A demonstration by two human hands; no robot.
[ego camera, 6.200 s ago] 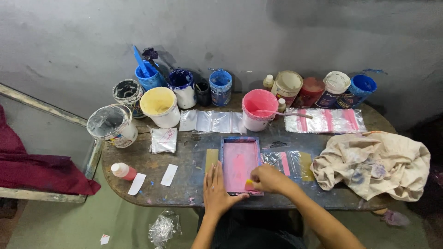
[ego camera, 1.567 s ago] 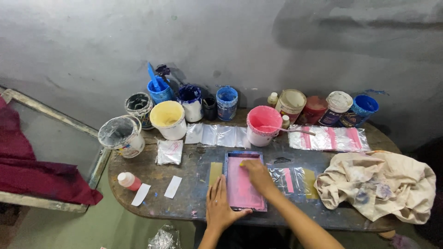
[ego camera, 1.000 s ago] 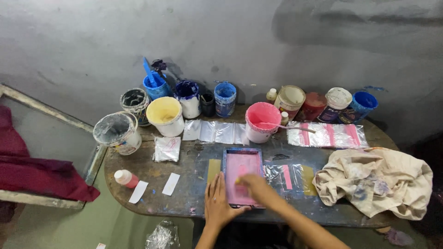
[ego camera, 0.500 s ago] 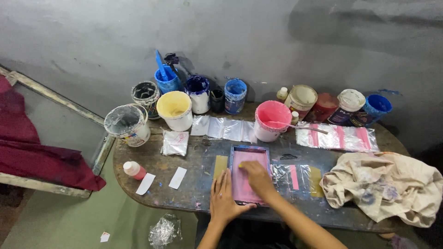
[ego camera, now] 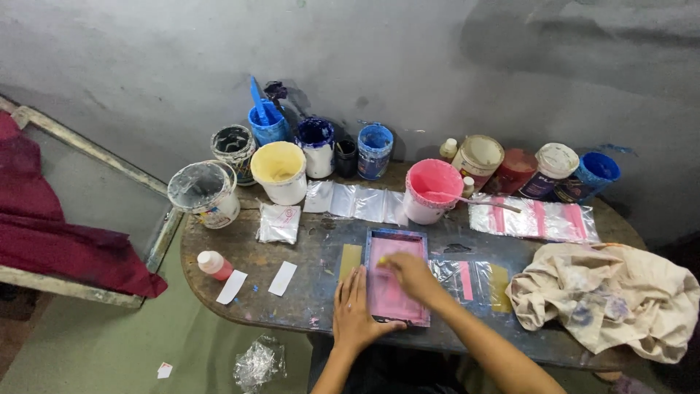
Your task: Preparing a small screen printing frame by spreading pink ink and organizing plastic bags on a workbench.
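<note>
Tabletop (ego camera: 292, 292) carries a small pink-inked screen frame (ego camera: 396, 286) at its 6 o'clock edge. Left hand (ego camera: 356, 314) lies flat with fingers spread, pinning the frame's left side; right hand (ego camera: 405, 270) is closed on a small yellow-tipped squeegee near the frame's top. Likely risk: the frame shifting and smearing ink. Crumpled cloth (ego camera: 609, 295) sits at 3 o'clock; pink bucket (ego camera: 432, 191) with its stick stands close at 12, easily knocked.
</note>
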